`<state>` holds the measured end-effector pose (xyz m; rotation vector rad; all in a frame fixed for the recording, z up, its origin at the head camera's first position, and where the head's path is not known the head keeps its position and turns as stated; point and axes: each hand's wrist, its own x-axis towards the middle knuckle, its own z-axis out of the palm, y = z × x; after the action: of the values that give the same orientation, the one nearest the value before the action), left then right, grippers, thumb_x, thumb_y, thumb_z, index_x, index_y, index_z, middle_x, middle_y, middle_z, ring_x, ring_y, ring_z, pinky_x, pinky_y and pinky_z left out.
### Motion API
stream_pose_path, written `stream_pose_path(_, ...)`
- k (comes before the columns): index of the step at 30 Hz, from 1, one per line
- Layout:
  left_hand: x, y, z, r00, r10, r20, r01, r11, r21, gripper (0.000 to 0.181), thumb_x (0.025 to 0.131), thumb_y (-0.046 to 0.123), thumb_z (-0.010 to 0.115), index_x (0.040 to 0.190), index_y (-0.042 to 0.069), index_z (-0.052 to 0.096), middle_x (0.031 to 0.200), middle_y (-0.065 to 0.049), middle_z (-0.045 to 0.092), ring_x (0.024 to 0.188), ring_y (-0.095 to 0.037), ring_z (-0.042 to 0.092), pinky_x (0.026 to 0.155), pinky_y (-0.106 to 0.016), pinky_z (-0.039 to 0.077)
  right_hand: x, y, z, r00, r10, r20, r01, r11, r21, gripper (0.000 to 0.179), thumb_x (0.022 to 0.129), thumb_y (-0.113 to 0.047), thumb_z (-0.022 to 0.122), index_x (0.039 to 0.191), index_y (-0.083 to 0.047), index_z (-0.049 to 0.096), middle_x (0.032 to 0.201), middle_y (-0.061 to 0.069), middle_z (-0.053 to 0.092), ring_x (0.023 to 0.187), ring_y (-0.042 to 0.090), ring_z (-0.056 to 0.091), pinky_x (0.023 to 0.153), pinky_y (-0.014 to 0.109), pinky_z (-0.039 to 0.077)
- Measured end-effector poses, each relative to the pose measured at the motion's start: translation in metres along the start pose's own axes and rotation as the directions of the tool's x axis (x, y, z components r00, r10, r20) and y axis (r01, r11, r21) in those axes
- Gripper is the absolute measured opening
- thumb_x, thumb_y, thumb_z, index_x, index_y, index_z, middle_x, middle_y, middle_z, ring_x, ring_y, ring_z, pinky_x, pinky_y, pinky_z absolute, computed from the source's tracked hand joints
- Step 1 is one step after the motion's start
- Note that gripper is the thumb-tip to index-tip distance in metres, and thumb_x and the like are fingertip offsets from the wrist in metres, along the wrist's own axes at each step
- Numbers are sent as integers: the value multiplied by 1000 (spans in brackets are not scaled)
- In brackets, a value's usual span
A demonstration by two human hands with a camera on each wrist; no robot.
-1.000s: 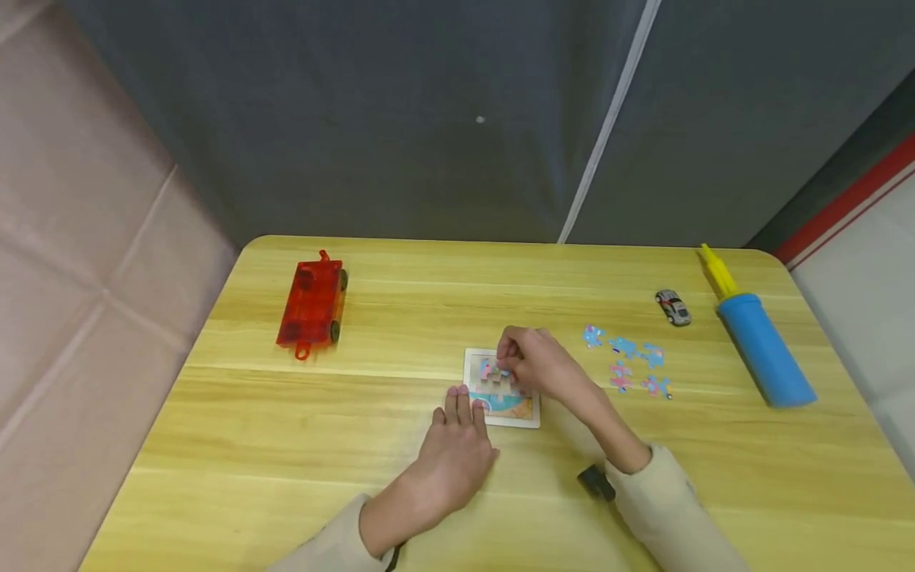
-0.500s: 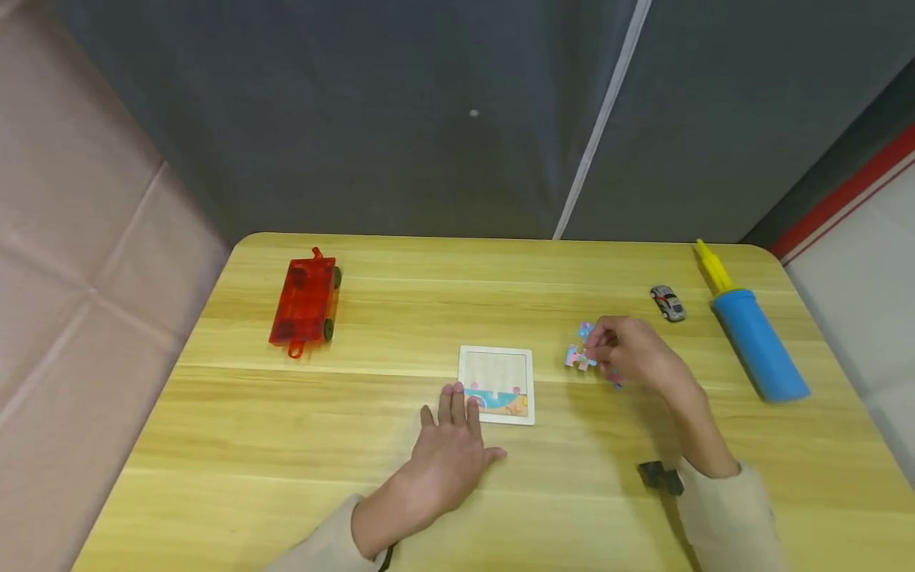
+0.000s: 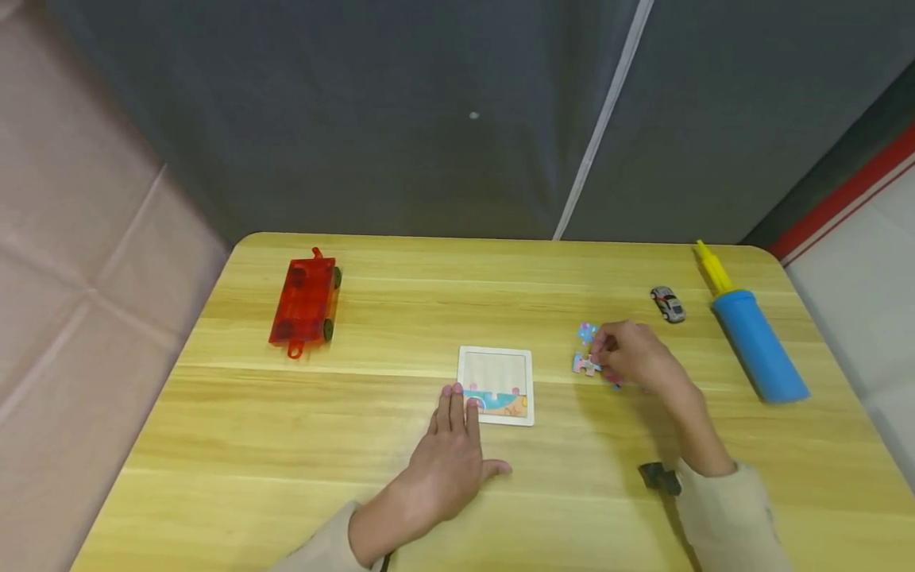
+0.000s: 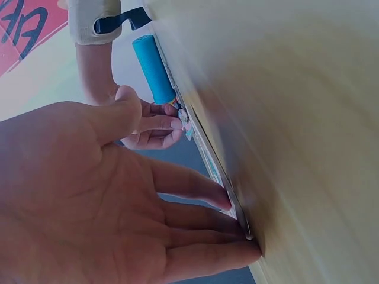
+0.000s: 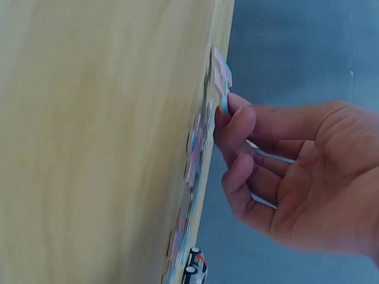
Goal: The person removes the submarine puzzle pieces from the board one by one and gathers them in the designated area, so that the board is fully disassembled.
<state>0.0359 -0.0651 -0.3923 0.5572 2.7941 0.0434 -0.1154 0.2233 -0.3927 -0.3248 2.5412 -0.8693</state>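
Observation:
A square puzzle tray (image 3: 530,373) with a pale rim lies mid-table, its lower strip filled with blue and sandy pieces. My left hand (image 3: 450,459) touches the tray's lower left edge with straight fingertips, its thumb spread out to the side. To the right, my right hand (image 3: 632,353) pinches a pink and blue puzzle piece (image 5: 219,71) between thumb and fingers, just above the table. Another blue puzzle piece (image 3: 588,332) lies behind it. Several more loose puzzle pieces (image 5: 194,157) lie under and past that hand, mostly hidden from the head view.
A red see-through toy wagon (image 3: 306,300) stands at the table's back left. At the right are a small silver toy car (image 3: 668,304) and a blue pump (image 3: 761,345) with a yellow nozzle. A dark curtain (image 3: 372,119) hangs behind the table (image 3: 386,302).
My right hand has moved right from the tray to the loose pieces, carrying the puzzle piece, and has shifted only slightly since. My left hand stays at the tray, its thumb now spread wider.

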Motion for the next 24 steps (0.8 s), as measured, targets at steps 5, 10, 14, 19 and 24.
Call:
stream_pose_path(5,0,-1,2,1000,6,-2,-6,1000,29,94,108,66,50,158,-13,47,165,-43,38,159,-52,38,123,-48,46,2,-5,2,1000,11,-1,-11,998,-65,14,103,5,61,94,-2,68,75,6,66,62,17,58,60,30,46)
stream_pose_path(10,2,1,3,1000,-8,6,8,998,66,95,107,68,52,160,-11,47,166,-41,37,159,-52,38,124,-49,46,4,-4,2,1000,13,10,-12,995,-99,16,100,8,58,93,-3,66,71,5,64,60,17,57,62,32,46)
stream_pose_path(14,3,2,3,999,-22,28,20,997,69,94,107,65,54,161,-11,45,167,-41,36,159,-51,38,125,-48,45,4,-6,4,1000,19,6,-18,994,-110,17,99,10,56,94,-3,66,74,6,63,61,17,55,62,32,46)
stream_pose_path(19,5,-1,10,999,-12,40,9,998,62,92,109,63,55,162,-11,43,167,-42,34,159,-54,36,125,-49,45,2,-11,10,999,33,-21,-36,984,-174,12,103,3,62,94,-5,65,78,7,62,64,18,54,60,32,45)
stream_pose_path(24,12,-15,31,999,43,-31,-43,999,-7,88,113,58,50,159,-16,41,164,-46,36,156,-57,38,120,-54,49,0,-19,12,998,22,-52,-33,972,-232,13,103,-4,71,93,-5,63,83,8,62,70,21,53,60,33,43)
